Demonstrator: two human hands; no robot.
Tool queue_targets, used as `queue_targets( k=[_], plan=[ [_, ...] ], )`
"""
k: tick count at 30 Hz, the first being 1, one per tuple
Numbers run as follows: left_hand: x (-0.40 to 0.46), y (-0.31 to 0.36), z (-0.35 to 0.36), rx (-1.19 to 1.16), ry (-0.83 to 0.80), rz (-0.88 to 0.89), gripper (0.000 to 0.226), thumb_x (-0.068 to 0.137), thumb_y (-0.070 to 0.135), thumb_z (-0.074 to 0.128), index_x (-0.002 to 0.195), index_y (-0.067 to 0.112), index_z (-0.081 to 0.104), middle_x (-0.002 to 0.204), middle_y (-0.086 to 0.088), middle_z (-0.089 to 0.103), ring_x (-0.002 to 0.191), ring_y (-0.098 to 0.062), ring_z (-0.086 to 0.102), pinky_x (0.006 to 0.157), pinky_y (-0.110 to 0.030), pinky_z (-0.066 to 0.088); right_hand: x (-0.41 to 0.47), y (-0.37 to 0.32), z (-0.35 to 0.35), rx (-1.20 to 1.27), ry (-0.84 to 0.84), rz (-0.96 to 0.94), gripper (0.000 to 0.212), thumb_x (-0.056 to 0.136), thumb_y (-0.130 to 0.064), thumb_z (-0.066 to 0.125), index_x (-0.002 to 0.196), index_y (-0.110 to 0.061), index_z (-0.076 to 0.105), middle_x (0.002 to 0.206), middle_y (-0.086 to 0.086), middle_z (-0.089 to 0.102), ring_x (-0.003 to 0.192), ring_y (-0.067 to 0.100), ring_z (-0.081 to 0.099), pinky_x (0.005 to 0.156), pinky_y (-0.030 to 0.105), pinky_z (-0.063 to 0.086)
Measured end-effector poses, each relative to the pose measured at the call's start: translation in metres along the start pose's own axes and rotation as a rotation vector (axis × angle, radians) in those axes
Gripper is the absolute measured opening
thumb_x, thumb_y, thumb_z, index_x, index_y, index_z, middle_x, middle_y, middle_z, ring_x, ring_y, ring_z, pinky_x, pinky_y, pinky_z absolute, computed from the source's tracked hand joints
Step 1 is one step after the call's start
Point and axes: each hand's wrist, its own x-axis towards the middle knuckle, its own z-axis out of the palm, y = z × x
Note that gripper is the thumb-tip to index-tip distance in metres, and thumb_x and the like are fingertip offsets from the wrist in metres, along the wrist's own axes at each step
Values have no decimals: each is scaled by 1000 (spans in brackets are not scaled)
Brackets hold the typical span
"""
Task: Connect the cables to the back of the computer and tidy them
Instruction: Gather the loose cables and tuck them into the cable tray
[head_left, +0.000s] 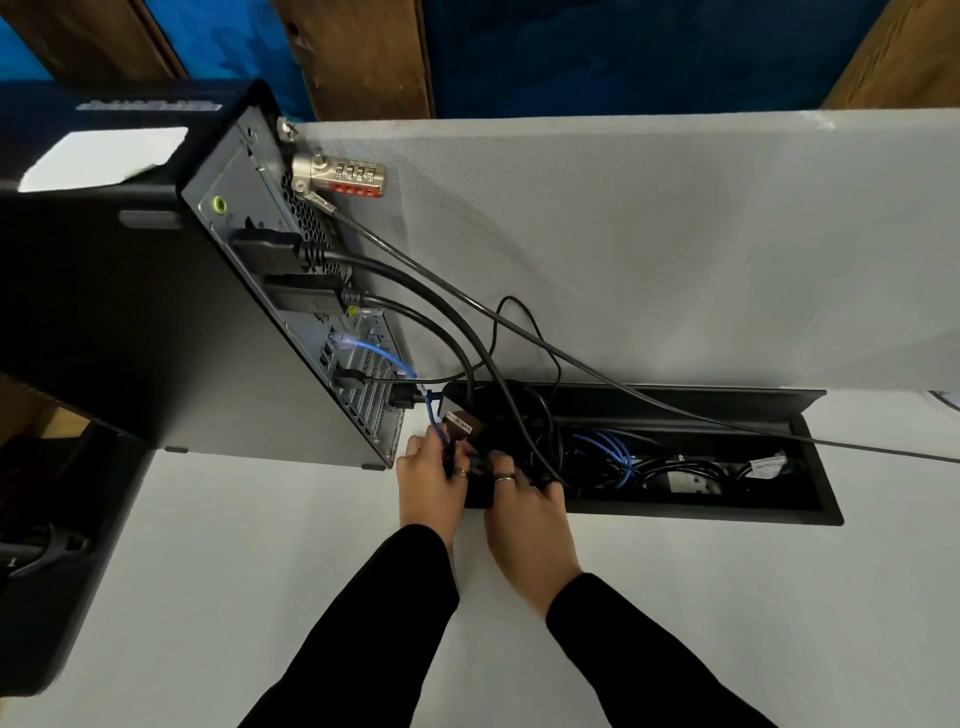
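A black computer tower (130, 322) stands at the left with its grey back panel (291, 312) turned toward me. Two thick black cables (415, 291) and a blue network cable (400, 364) are plugged into it and run down to the open cable well (701, 457) in the desk. My left hand (428, 483) and my right hand (524, 512) meet at the well's left end, both with fingers curled round a bundle of black cables (475, 467). The blue cable passes between my left fingers.
A silver combination lock (340, 176) hangs on the tower's top rear corner, its steel cable (623, 384) stretching right across the desk. A grey partition (623, 234) rises behind the well. More blue and black cables lie coiled inside the well. White desk (260, 571) spreads in front.
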Motion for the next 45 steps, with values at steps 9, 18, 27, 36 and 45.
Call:
queue_targets(
  k=[9,18,27,36,45],
  plan=[
    [7,-2,-18,87,-223,20,37,89,43,44,104,18,66,96,-10,55,97,-34,50,90,-41,42,3,1,-10,-12,-160,14,57,42,-20,83,96,-9,66,46,0,60,33,14,55,34,16,38],
    [5,4,-25,326,-229,192,30,97,26,40,103,2,57,102,-16,53,97,-35,49,85,-33,34,30,-12,-7,-79,-278,41,46,52,-19,80,94,-5,66,53,7,66,38,18,62,36,17,42],
    [4,-1,-24,269,-241,167,28,97,26,42,109,3,54,107,-15,51,100,-34,44,87,-35,34,27,1,-11,-71,-306,-24,42,72,-23,69,109,-5,61,70,6,71,55,22,69,45,23,48],
    [3,-5,-22,287,-242,155,19,91,22,54,98,5,58,98,-11,52,90,-29,40,84,-37,40,49,-3,-8,145,-755,73,37,97,-26,31,125,-5,41,131,17,51,116,34,53,94,39,42],
    [7,-7,-22,296,-241,215,18,78,14,60,96,16,64,99,-5,57,96,-26,48,74,-20,24,-22,38,-55,384,-56,-46,24,83,-24,43,105,-28,51,89,2,68,69,18,65,58,23,47]
  ],
)
